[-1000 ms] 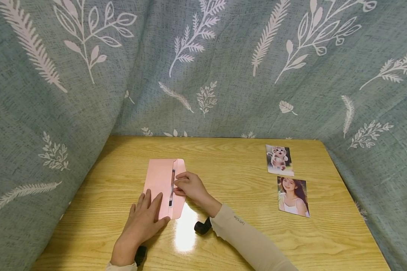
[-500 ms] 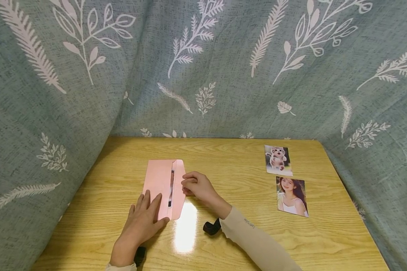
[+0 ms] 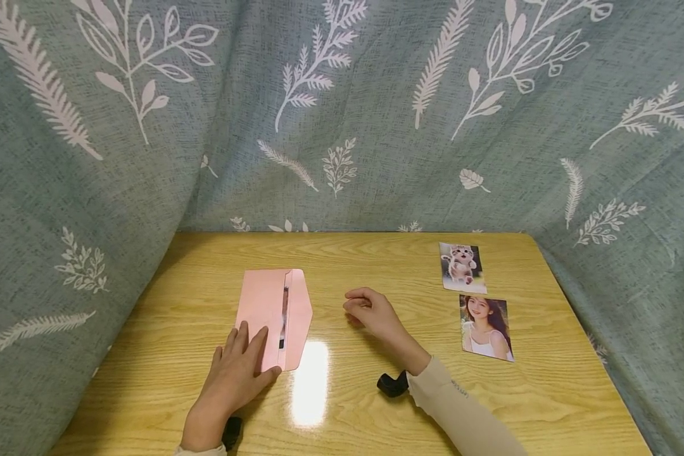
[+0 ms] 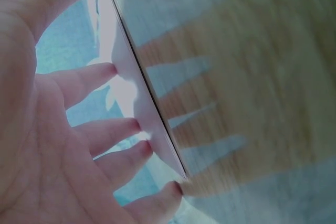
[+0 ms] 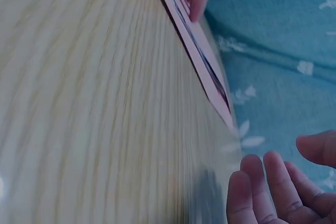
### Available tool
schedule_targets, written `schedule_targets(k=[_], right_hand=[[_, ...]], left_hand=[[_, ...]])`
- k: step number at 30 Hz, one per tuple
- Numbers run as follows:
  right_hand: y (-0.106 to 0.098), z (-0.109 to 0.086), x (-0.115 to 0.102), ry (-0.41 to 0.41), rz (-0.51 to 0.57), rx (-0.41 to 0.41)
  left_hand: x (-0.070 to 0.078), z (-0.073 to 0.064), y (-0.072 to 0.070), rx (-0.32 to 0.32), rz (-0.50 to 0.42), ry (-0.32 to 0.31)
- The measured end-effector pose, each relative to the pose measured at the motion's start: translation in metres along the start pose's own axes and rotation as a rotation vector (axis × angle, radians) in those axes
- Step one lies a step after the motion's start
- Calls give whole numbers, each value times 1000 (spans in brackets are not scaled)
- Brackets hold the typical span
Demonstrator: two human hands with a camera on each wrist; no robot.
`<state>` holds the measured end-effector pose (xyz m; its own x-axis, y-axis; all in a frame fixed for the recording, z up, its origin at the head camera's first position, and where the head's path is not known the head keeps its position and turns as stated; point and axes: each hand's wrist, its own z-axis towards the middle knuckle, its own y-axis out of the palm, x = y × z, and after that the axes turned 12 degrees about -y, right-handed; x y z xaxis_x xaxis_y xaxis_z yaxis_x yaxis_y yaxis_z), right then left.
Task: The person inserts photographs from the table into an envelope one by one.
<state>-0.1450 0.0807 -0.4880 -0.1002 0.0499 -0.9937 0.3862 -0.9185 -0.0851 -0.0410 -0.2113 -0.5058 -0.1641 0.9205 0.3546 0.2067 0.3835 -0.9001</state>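
Note:
A pink envelope (image 3: 262, 294) lies on the table with its pointed flap (image 3: 301, 316) folded out to the right. Through its opening shows a narrow strip of a photo (image 3: 284, 316) inside, most of it hidden by the paper. My left hand (image 3: 234, 373) rests on the envelope's lower left part, fingers spread; in the left wrist view its fingertips (image 4: 137, 124) are on the paper. Between the envelope and the loose photos, my right hand (image 3: 379, 316) is over the table, fingers loosely bent around nothing. The right wrist view shows those fingers (image 5: 240, 187) apart from the envelope.
On the right of the wooden table (image 3: 376, 259) lie a kitten photo (image 3: 462, 267) and, just in front of it, a photo of a person in a white top (image 3: 486, 328). Leaf-patterned cloth (image 3: 387, 177) surrounds the back and sides.
My right hand has let go at the envelope's opening and moved away to the right, past the flap. The left hand stays on the envelope. The head view has shifted slightly.

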Motion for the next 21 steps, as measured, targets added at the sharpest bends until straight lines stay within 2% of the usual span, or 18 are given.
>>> schedule_targets(k=[2, 6, 13, 21], right_hand=[[-11, -5, 1, -7, -40, 10], [-35, -11, 22, -24, -125, 61], [-74, -36, 20, -38, -215, 155], [-118, -54, 18, -32, -244, 233]], left_hand=[[0, 0, 0, 2, -4, 1], [0, 0, 1, 21, -15, 11], [0, 0, 0, 9, -15, 6], [2, -1, -2, 4, -6, 3]])
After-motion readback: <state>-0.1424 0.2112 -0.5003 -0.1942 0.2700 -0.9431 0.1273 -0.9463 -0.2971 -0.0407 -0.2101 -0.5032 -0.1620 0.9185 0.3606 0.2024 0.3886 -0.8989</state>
